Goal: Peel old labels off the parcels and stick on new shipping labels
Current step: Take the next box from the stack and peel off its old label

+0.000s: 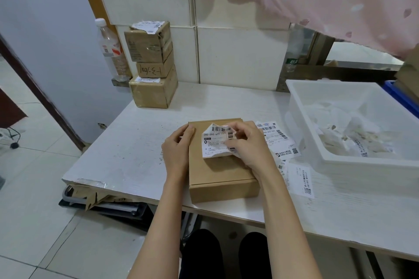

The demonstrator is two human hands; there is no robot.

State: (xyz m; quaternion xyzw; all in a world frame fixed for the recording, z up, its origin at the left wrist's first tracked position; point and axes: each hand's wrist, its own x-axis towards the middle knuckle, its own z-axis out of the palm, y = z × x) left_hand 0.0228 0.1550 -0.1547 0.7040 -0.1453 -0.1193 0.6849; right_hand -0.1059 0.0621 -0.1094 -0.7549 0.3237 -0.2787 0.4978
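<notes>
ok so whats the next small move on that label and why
Probably keep peeling: the right hand pinches the lifted right edge of the label, which is torn and wrinkled but mostly still stuck to the box. The left hand braces the box's left side, so pulling slowly leftward seems right.

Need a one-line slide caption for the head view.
Right hand peels label off box steadied by left hand.

The right hand covers the label's right edge; the bin runs off frame right; label print too small to read.
</notes>
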